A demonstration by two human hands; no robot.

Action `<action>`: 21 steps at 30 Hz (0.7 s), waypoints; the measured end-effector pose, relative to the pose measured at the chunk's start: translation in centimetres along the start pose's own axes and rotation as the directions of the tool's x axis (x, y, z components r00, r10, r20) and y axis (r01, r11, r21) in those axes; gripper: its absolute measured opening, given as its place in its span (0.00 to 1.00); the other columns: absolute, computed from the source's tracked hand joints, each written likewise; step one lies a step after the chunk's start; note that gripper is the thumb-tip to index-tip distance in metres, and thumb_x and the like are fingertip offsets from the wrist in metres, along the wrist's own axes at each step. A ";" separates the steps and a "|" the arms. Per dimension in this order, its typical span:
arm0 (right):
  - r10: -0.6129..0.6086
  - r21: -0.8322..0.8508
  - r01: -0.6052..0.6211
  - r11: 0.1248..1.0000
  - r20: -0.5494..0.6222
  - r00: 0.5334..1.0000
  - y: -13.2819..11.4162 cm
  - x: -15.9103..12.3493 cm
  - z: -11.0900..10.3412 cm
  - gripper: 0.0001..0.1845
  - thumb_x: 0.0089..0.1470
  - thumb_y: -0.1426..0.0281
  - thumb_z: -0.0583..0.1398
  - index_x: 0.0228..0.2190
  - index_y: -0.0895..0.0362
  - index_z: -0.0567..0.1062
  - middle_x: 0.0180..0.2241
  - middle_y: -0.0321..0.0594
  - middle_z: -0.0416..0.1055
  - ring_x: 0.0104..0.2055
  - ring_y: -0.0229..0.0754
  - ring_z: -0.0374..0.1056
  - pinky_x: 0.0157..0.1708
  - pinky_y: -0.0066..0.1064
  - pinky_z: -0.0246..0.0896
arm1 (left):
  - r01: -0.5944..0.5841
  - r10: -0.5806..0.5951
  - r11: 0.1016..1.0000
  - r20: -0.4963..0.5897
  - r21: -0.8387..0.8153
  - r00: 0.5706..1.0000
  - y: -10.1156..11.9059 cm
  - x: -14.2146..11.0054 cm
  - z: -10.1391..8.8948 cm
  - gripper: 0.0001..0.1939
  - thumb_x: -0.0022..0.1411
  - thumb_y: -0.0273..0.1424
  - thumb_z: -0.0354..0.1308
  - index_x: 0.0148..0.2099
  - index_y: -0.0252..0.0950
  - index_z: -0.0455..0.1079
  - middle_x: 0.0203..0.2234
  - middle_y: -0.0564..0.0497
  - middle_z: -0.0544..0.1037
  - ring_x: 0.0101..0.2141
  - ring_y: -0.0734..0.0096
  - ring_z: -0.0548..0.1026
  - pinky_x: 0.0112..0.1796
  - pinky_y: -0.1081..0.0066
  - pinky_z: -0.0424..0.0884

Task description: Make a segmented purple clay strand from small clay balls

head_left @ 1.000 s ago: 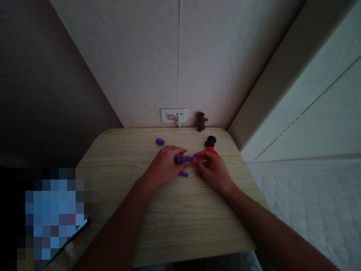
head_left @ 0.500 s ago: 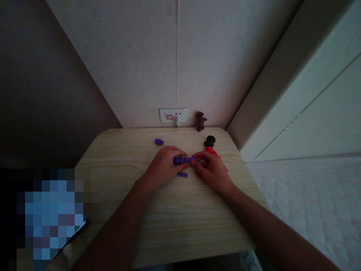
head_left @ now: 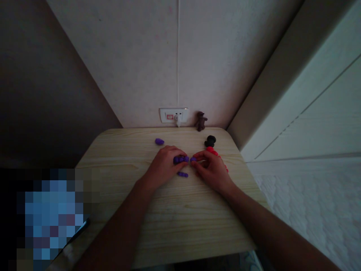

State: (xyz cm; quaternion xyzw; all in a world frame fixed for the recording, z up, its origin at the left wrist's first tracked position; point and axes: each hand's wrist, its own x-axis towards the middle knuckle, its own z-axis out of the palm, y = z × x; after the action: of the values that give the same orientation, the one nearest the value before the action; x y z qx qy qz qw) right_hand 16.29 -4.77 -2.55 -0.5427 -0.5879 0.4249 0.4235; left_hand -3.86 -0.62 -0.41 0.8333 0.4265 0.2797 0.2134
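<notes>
My left hand (head_left: 167, 162) is closed around a short row of purple clay balls (head_left: 181, 160), its thumb and fingers on either side. Between the thumb and fingertips of my right hand (head_left: 210, 165) is a single purple clay ball (head_left: 193, 159). A small gap separates it from the row. Just below lies a thinner strip of small purple balls (head_left: 182, 174) on the wooden tabletop (head_left: 175, 210). Farther back to the left rests a purple clay lump (head_left: 159, 141). Red clay pieces (head_left: 212, 151) lie behind my right hand, which partly hides them.
Black clay pieces (head_left: 210, 141) sit beyond the red ones. A brown bear figure (head_left: 200, 121) stands at the table's back edge, near a wall socket (head_left: 174, 115) with a white plug. A lit, pixelated screen (head_left: 53, 218) is at the lower left.
The purple row has come apart at its right end. The end ball is now separate in my right hand, while my left hand keeps the others.
</notes>
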 end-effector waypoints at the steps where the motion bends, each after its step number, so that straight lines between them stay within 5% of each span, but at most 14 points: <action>1: -0.002 0.002 0.002 1.000 0.000 1.000 0.0 0.0 0.0 0.13 0.56 0.61 0.66 0.39 0.54 0.75 0.35 0.40 0.79 0.23 0.36 0.71 0.20 0.27 0.65 | -0.001 0.001 1.000 -0.002 0.009 1.000 0.0 0.0 0.1 0.07 0.59 0.29 0.69 0.41 0.37 0.80 0.38 0.49 0.83 0.42 0.60 0.78 0.46 0.60 0.72; 6: 0.001 0.006 -0.001 1.000 -0.012 1.000 0.0 0.0 0.0 0.12 0.56 0.61 0.66 0.39 0.53 0.74 0.34 0.39 0.78 0.21 0.34 0.69 0.18 0.26 0.61 | -0.021 0.023 0.999 -0.031 0.043 0.999 -0.1 -0.1 0.0 0.11 0.57 0.31 0.71 0.44 0.37 0.80 0.40 0.47 0.84 0.43 0.58 0.79 0.49 0.58 0.73; 10: 0.026 0.020 -0.026 0.999 -0.018 0.999 -0.3 -0.1 0.1 0.14 0.55 0.59 0.66 0.39 0.54 0.74 0.35 0.39 0.76 0.21 0.34 0.68 0.17 0.26 0.60 | 0.069 -0.079 0.995 -0.151 -0.066 0.985 0.0 -0.2 -1.1 0.18 0.54 0.31 0.71 0.48 0.38 0.79 0.44 0.47 0.84 0.45 0.59 0.81 0.51 0.60 0.75; 15: 0.061 0.036 -0.060 0.998 -0.017 0.998 -0.7 -0.2 0.1 0.15 0.55 0.57 0.66 0.38 0.54 0.74 0.36 0.39 0.76 0.22 0.34 0.70 0.17 0.25 0.60 | 0.153 -0.274 0.934 -0.373 -0.323 0.886 -0.5 -0.1 -2.0 0.10 0.61 0.32 0.60 0.42 0.37 0.80 0.39 0.49 0.85 0.42 0.63 0.82 0.48 0.62 0.76; 21: 0.058 0.031 -0.058 0.998 -0.003 0.998 -0.6 -0.2 0.0 0.14 0.55 0.60 0.65 0.40 0.55 0.74 0.30 0.38 0.76 0.22 0.36 0.71 0.17 0.25 0.59 | 0.175 -0.368 0.890 -0.436 -0.422 0.821 -0.8 0.0 -1.8 0.09 0.60 0.33 0.60 0.38 0.37 0.80 0.35 0.50 0.85 0.38 0.64 0.83 0.44 0.65 0.77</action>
State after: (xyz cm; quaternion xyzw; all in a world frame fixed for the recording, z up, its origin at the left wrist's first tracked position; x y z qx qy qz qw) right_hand 16.17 -4.97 -2.00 -0.5538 -0.5645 0.4451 0.4203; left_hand -5.49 -0.01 0.46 0.6057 0.5244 0.5274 0.2827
